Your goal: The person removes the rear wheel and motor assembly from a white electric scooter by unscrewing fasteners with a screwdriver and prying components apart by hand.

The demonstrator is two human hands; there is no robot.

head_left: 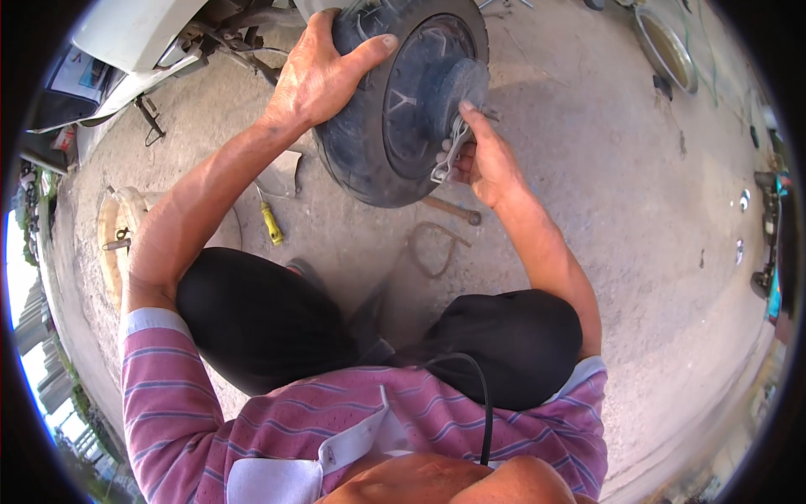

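Observation:
A black tyre on a wheel (353,155) stands upright in front of me, with a dark round hub (463,84) facing right. My left hand (315,80) grips the tyre's upper left side, its thumb lying over the tread and its fingertips hidden behind. A light grey metal bracket (453,149) sits beside the hub. Around it the fingers of my right hand (487,164) are closed, the thumb near the hub's edge. I cannot tell whether the bracket is fixed to the hub.
A screwdriver with a yellow handle (270,223) lies on the concrete floor. Near the tyre are a rusty rod with a round end (453,210) and a bent metal loop (432,252). A scooter's body (138,34) stands upper left. A round basin (666,50) sits far right.

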